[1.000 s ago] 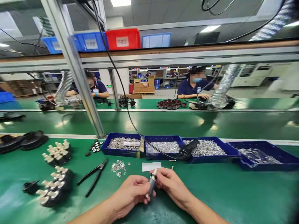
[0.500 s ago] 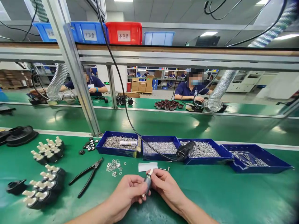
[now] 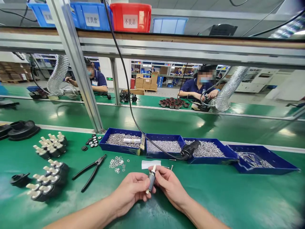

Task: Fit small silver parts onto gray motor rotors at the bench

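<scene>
Both hands met over the green table (image 3: 214, 197), just in front of the blue trays (image 3: 164, 149) of small metal parts. The left hand (image 3: 130, 192) was closed around the lower part of a small grey cylinder with a white shaft (image 3: 151, 179), and the right hand (image 3: 170, 184) pinched its upper part with thumb and fingertips, so the piece stood a little tilted between them, above the table and not touching it. In my judgement the step in hand was fitting or adjusting something on the white end of this piece. A next move would call for a steady grip by the left hand and fine work by the right fingers. Black pliers (image 3: 91, 171) and a heap of small washers (image 3: 117, 163) lay near, to the left
</scene>
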`<move>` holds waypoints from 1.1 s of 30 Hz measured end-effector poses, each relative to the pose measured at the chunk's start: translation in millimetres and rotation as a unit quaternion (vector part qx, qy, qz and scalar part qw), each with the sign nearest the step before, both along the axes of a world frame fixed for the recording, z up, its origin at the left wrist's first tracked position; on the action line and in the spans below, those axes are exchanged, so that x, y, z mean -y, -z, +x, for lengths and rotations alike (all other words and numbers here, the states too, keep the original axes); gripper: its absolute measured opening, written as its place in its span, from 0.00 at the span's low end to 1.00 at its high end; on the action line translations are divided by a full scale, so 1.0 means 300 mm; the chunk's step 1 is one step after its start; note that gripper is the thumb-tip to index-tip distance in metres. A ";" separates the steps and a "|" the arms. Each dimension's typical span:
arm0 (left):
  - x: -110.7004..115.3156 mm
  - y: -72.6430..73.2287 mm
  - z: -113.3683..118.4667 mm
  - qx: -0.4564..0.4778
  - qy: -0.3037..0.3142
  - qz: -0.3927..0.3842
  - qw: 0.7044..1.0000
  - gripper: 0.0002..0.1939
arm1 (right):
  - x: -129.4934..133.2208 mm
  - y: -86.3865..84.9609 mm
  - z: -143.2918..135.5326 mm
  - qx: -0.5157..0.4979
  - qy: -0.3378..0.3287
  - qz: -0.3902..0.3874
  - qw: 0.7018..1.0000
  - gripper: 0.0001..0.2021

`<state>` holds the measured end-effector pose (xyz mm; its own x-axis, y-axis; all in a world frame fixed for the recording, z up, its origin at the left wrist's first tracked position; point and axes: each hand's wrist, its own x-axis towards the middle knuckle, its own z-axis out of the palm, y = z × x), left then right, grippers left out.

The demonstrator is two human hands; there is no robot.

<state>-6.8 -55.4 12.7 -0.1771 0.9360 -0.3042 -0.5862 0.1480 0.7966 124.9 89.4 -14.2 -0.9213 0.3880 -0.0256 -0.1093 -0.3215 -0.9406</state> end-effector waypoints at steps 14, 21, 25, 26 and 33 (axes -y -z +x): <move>0.012 -0.008 0.005 -0.113 -0.053 0.007 0.992 0.30 | 0.030 -0.028 0.040 -0.058 0.125 0.444 0.886 0.36; 0.010 0.012 0.026 -0.155 -0.090 -0.029 0.983 0.32 | 0.030 -0.015 0.041 -0.106 0.121 0.530 0.832 0.31; 0.013 0.010 0.009 -0.190 -0.089 -0.010 0.978 0.25 | 0.038 -0.008 0.032 -0.093 0.133 0.468 0.869 0.31; 0.015 0.007 0.002 -0.201 -0.095 0.009 0.975 0.22 | 0.040 -0.009 0.030 -0.097 0.130 0.431 0.887 0.32; 0.022 0.005 -0.014 -0.244 -0.123 0.217 0.937 0.35 | 0.027 -0.011 0.050 -0.146 0.083 0.378 0.910 0.39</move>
<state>-10.9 -61.9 11.2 -0.4221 0.8660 0.2679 -0.1114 -0.3428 0.9328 139.8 81.3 -10.9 -0.7727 0.3272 0.5440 -0.3788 0.4499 -0.8087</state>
